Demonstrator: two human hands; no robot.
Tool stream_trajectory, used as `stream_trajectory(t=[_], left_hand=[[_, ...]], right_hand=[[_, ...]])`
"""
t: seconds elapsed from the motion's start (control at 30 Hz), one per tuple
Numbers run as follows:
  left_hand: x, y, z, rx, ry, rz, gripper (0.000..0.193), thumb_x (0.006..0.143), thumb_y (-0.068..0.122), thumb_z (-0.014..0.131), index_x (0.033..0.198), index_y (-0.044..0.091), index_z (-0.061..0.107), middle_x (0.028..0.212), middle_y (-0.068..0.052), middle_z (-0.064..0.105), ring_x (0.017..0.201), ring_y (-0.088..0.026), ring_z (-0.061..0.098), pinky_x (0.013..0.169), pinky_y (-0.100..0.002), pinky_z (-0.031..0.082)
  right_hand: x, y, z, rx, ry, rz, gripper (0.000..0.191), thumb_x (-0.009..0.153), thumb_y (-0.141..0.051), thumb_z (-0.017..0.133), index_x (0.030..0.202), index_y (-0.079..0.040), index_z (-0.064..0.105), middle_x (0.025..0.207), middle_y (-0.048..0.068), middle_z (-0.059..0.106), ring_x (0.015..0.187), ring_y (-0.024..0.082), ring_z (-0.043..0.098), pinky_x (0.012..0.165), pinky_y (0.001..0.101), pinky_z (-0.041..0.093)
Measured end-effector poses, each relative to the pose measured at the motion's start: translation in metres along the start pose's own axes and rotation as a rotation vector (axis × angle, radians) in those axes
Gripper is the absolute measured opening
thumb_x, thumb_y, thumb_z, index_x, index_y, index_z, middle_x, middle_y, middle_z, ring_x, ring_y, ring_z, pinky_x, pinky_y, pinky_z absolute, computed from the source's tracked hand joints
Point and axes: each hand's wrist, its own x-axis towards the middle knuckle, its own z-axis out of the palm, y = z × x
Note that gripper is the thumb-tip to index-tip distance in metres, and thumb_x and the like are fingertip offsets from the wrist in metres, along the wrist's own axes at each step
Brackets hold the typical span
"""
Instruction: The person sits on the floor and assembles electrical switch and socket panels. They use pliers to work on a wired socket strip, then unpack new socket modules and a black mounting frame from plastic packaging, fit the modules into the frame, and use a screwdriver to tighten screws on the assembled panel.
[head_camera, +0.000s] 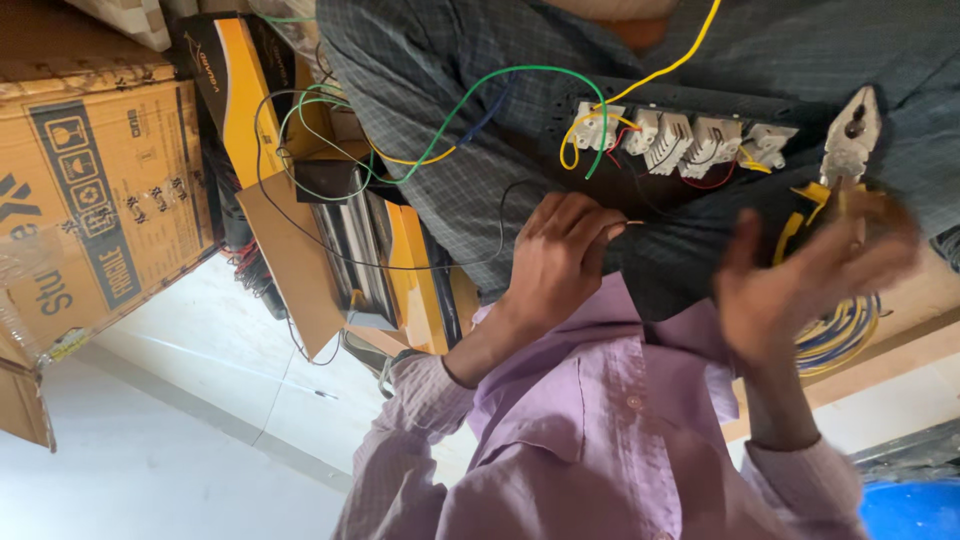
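Note:
My left hand (558, 252) pinches the end of a thin black wire (400, 262) between thumb and fingers; its bare tip points right. My right hand (800, 285), blurred by motion, grips pliers (848, 150) with yellow handles, the metal jaws pointing up. Just above both hands lies a black switch board (690, 105) showing the backs of several white switch modules (680, 138). Green (470, 100), yellow (660, 72) and red wires run from them. The board rests on cloth of a grey checked shirt (440, 60).
A brown cardboard box (90, 190) stands at the left, with black-and-orange boxes (240, 90) and a metal-faced unit (350, 250) beside it. A coil of yellow and blue wire (845, 335) lies at the right on a wooden board. White floor tiles (180, 400) fill the lower left.

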Motion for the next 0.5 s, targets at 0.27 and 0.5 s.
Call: stream_trajectory(t=[0.27, 0.5], left_hand=[[0.011, 0.003, 0.008, -0.059, -0.034, -0.041, 0.010, 0.095, 0.012, 0.072, 0.105, 0.011, 0.069, 0.098, -0.007, 0.063, 0.091, -0.030, 0.065, 0.078, -0.041, 0.052], [0.018, -0.015, -0.005, 0.125, -0.019, 0.013, 0.022, 0.090, 0.001, 0.068, 0.111, 0.006, 0.069, 0.108, -0.009, 0.061, 0.097, -0.030, 0.062, 0.087, -0.042, 0.052]], right_hand=[[-0.055, 0.079, 0.008, 0.300, 0.125, 0.170, 0.050, 0.097, -0.005, 0.072, 0.138, 0.002, 0.043, 0.126, 0.022, 0.040, 0.115, 0.037, 0.049, 0.099, 0.0449, 0.045], [-0.169, 0.196, 0.069, -0.039, 0.052, 0.540, 0.041, 0.092, -0.016, 0.072, 0.122, 0.003, 0.052, 0.117, 0.017, 0.047, 0.112, 0.035, 0.053, 0.095, 0.0472, 0.047]])
